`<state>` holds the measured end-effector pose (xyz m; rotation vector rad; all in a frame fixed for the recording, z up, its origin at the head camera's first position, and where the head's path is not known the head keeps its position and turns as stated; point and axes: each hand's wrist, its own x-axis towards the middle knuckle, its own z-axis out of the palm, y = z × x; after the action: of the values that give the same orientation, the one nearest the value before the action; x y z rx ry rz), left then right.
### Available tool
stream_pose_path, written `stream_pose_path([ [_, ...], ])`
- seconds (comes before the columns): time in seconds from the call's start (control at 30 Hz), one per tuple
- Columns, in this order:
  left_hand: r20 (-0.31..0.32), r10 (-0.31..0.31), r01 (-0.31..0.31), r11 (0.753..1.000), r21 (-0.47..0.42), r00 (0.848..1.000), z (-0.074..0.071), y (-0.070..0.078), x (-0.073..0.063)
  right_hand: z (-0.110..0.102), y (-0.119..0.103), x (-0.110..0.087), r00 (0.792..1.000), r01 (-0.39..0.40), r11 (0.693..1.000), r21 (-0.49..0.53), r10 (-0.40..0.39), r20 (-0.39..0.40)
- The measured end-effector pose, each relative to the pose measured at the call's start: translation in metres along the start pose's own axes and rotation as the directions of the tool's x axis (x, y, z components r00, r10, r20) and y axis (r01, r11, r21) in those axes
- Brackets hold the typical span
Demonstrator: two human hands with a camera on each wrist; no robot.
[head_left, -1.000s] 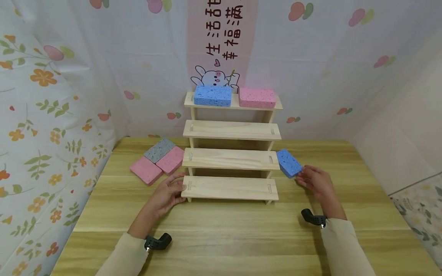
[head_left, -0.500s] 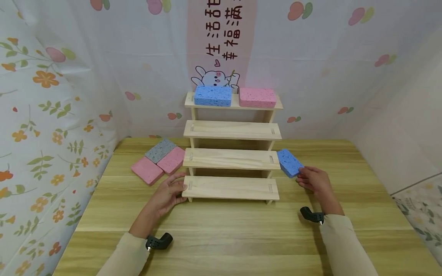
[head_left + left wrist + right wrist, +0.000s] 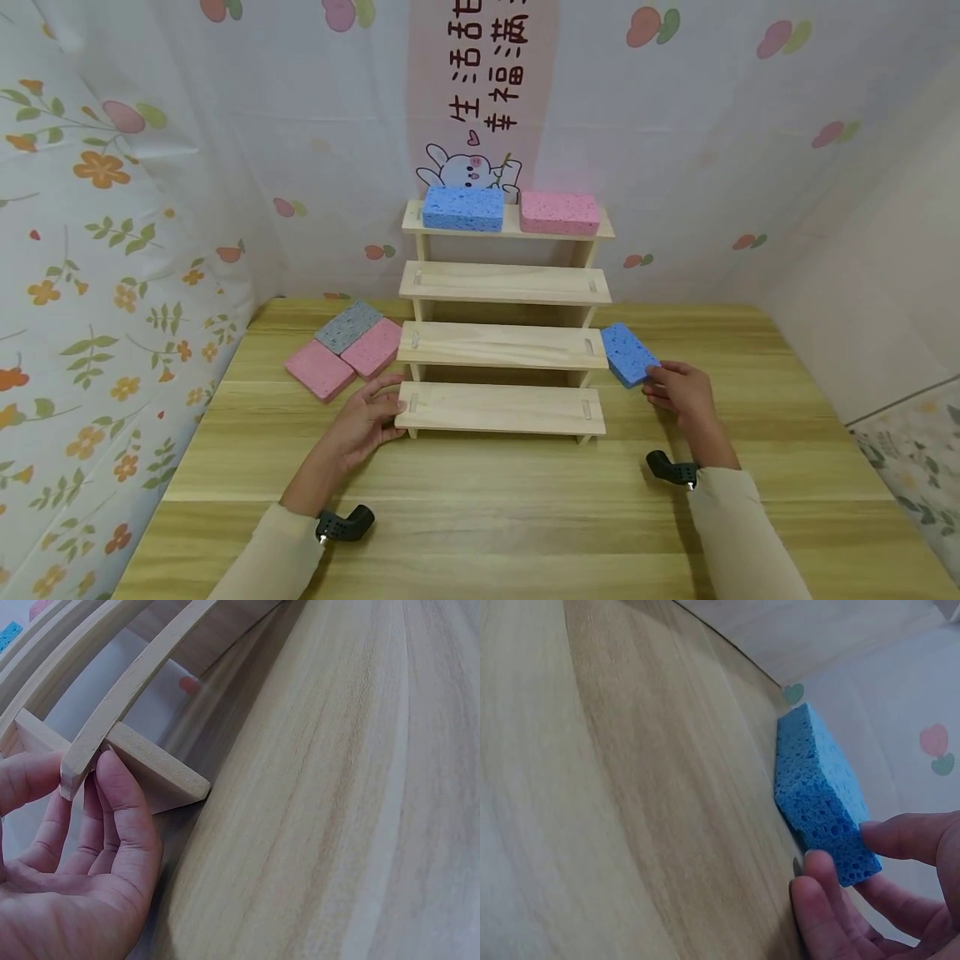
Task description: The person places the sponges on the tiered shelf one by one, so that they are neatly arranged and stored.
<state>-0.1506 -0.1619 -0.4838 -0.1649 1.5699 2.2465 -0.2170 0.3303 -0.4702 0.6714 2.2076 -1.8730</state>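
Note:
A stepped wooden shelf [image 3: 498, 346] stands mid-table. My left hand [image 3: 365, 423] pinches the left end of its lowest board [image 3: 112, 705] between thumb and fingers. To the right of the shelf, my right hand [image 3: 682, 393] holds a near corner of a blue sponge [image 3: 628, 353]. In the right wrist view, the thumb is against one face of the blue sponge [image 3: 821, 787] and fingertips are at its opposite edges. The sponge's far end reaches close to the shelf's right side; from the head view I cannot tell whether they touch.
On the top board sit another blue sponge [image 3: 463, 208] and a pink sponge [image 3: 558, 212]. Left of the shelf lie a grey sponge [image 3: 348, 327] and two pink ones, the outer pink sponge [image 3: 320, 369] nearest the left edge. A patterned cloth [image 3: 337, 150] hangs behind the table [image 3: 480, 517].
My right hand has shifted slightly left and farther onto the blue sponge's near corner. My left hand stays on the lowest board, and the shelf and other sponges have not moved.

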Motion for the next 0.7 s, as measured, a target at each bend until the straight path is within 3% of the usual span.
stream_pose_path([
  [0.33,-0.008,0.005,-0.005,1.0,0.001,1.0,-0.001,-0.001,-0.003,0.008,-0.002,-0.003,0.994,0.026,0.991,-0.134,-0.04,-0.102],
  [0.57,-0.006,-0.005,0.005,1.0,-0.008,1.0,-0.001,-0.002,-0.001,0.005,-0.009,-0.006,0.987,0.039,0.986,-0.16,-0.063,-0.147],
  [0.7,-0.008,-0.008,0.008,1.0,-0.014,1.0,0.0,-0.002,0.0,0.001,-0.015,-0.009,0.988,0.065,0.992,-0.105,-0.079,-0.133],
])
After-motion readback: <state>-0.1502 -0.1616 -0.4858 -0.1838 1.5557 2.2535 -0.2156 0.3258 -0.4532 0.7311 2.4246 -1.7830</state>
